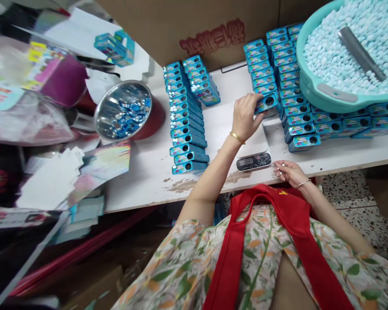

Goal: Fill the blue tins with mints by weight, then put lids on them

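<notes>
My left hand point(245, 115), a gold bangle at its wrist, grips the end of a small blue box point(265, 104) with a round dark hole in its top. That box is at the near end of a row of blue boxes point(258, 64). Close to the table's front edge, my right hand point(287, 171) has its fingers curled around a few small white candies point(282, 165). Between my hands lies a digital scale point(254, 162) with a white platform and a black display panel; my left forearm passes beside it.
Blue boxes point(189, 137) stand in rows on the left, several with white candies at their holes. A turquoise tub point(323, 92) of pale candies holds a metal scoop point(362, 54). A steel bowl point(98, 114) contains blue wrapped pieces. A cardboard carton point(148, 21) stands behind.
</notes>
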Tool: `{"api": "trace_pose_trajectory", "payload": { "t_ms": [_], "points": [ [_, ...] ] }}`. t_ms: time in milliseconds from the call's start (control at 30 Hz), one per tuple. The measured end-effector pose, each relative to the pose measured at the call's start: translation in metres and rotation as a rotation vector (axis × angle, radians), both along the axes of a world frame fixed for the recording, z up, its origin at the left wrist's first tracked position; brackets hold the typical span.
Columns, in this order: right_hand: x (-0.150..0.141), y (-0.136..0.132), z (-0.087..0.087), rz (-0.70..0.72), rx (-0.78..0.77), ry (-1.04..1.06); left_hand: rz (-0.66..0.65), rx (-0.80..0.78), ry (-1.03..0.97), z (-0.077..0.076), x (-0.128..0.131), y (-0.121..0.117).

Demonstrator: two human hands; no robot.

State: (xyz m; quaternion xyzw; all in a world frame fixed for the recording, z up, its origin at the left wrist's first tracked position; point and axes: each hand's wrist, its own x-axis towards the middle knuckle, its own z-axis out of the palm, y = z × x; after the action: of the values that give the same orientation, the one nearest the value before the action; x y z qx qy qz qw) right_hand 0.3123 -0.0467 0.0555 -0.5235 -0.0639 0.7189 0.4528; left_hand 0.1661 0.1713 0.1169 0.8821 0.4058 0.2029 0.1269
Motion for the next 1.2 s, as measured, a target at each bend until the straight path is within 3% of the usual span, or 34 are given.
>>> {"api": "trace_pose_trajectory", "payload": {
  "t_ms": [233, 367, 467, 567, 733, 833, 967, 1100, 1200],
  "points": [
    [0.005, 0.006, -0.005, -0.044, 0.025, -0.056, -0.018, -0.013, 0.036, -0.043, 0.023, 0.018],
    [0.008, 0.033, -0.008, 0.024, 0.065, -0.236, 0.005, 0.008, 0.066, -0.048, 0.028, 0.014],
    [0.011, 0.056, -0.007, 0.23, 0.102, -0.386, 0.037, 0.053, 0.051, -0.04, 0.017, 0.03],
    [0.009, 0.075, -0.007, 0.449, 0.19, -0.505, 0.17, 0.087, -0.008, -0.028, -0.017, 0.07],
    [-0.021, 0.097, -0.014, 0.569, 0.271, -0.546, 0.468, 0.006, 0.035, -0.018, -0.087, 0.14],
    [-0.043, 0.107, -0.017, 0.474, 0.224, -0.48, 0.493, -0.056, 0.156, -0.015, -0.103, 0.156],
    [-0.046, 0.106, -0.009, 0.263, 0.146, -0.475, 0.322, -0.045, 0.258, 0.0, -0.102, 0.153],
    [-0.028, 0.088, 0.008, 0.021, 0.029, -0.195, 0.192, -0.039, 0.451, 0.037, -0.101, 0.135],
    [-0.02, 0.073, 0.018, -0.095, -0.054, 0.013, 0.138, -0.005, 0.532, 0.067, -0.107, 0.106]
  ]
}}
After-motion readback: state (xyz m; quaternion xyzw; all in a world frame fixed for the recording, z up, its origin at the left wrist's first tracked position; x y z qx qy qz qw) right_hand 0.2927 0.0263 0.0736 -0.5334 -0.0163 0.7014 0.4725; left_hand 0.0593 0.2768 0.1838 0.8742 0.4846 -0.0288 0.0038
